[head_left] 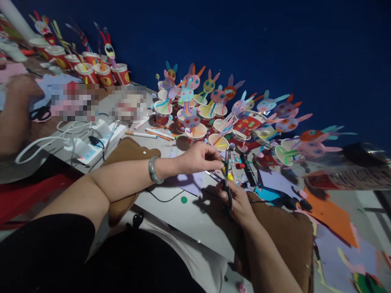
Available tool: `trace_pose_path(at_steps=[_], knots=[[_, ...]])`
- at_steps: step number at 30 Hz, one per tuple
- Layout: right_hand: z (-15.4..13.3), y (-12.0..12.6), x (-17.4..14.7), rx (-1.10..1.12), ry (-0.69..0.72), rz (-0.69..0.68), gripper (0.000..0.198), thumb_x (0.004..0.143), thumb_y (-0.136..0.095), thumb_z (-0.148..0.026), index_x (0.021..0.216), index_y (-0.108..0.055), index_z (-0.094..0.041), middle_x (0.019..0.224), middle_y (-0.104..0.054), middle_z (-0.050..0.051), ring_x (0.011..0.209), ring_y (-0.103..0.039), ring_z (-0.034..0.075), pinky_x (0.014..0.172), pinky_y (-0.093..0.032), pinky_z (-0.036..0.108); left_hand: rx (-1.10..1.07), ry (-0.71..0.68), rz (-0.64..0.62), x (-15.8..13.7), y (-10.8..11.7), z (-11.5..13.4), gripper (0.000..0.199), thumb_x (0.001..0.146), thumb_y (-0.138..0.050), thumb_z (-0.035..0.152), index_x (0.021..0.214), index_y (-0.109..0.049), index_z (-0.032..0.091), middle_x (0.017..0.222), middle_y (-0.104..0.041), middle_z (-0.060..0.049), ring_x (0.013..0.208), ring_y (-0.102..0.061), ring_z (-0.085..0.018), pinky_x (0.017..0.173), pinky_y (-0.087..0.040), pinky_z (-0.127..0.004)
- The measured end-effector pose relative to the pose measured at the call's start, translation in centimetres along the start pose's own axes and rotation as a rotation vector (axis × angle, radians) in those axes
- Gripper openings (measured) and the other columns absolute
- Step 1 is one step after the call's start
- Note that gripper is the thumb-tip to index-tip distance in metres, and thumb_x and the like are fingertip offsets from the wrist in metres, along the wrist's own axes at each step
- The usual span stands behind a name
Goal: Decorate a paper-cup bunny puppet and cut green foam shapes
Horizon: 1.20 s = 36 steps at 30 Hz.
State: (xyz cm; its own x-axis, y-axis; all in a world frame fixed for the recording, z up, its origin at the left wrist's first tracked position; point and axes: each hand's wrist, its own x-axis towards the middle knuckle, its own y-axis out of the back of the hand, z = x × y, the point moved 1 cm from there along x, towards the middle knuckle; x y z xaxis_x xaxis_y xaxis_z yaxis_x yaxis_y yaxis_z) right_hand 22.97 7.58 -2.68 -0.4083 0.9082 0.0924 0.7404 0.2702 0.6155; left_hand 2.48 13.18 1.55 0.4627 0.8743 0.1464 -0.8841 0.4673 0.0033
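Observation:
My right hand (pixel 240 203) grips a pair of dark-handled scissors (pixel 227 173), its fingers in the handles and the blades pointing up and away. My left hand (pixel 203 158), with a green bangle (pixel 155 170) on the wrist, is pinched close beside the blades. A speck of green shows at its fingertips, too small to name. Below lies a small green paper disc (pixel 183 200) on the white table (pixel 171 217). Under the left forearm is a sheet of lilac paper (pixel 191 183). A black marker (pixel 249 170) lies just beyond the scissors.
Several paper cups with paper rabbit figures (pixel 209 85) crowd the table's back, against a blue wall. Wired power strips (pixel 102 144) lie left, near a co-worker's blurred arm (pixel 15 110). To the right are a large clear container (pixel 345 171) and orange paper (pixel 330 213).

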Motion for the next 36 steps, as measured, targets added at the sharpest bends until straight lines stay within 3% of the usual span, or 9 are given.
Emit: trace_pose_path(at_steps=[26, 31, 36], knots=[[-0.2, 0.1, 0.0, 0.021, -0.027, -0.012, 0.058, 0.084, -0.051, -0.073, 0.062, -0.055, -0.02, 0.062, -0.053, 0.002, 0.065, -0.048, 0.018, 0.06, -0.038, 0.029, -0.056, 0.017, 0.014, 0.0, 0.1, -0.2, 0.015, 0.073, -0.068, 0.025, 0.069, -0.063, 0.012, 0.059, -0.058, 0.003, 0.055, -0.051, -0.005, 0.054, -0.04, -0.02], [0.6, 0.0, -0.2, 0.094, -0.046, 0.142, 0.057, 0.083, -0.051, -0.074, 0.063, -0.052, -0.02, 0.064, -0.052, 0.002, 0.063, -0.047, 0.017, 0.058, -0.038, 0.029, -0.158, 0.109, 0.025, 0.1, -0.2, 0.3, 0.013, 0.079, -0.063, 0.017, 0.069, -0.065, 0.01, 0.057, -0.06, 0.001, 0.053, -0.055, -0.005, 0.056, -0.046, -0.02], [0.9, 0.1, -0.3, 0.164, -0.073, 0.271, 0.046, 0.087, -0.054, -0.06, 0.065, -0.054, -0.02, 0.064, -0.052, 0.001, 0.061, -0.046, 0.016, 0.058, -0.038, 0.029, -0.225, 0.253, 0.013, 0.1, -0.5, 0.4, 0.017, 0.084, -0.06, 0.012, 0.067, -0.064, 0.009, 0.058, -0.063, 0.0, 0.051, -0.057, -0.004, 0.055, -0.049, -0.019]])
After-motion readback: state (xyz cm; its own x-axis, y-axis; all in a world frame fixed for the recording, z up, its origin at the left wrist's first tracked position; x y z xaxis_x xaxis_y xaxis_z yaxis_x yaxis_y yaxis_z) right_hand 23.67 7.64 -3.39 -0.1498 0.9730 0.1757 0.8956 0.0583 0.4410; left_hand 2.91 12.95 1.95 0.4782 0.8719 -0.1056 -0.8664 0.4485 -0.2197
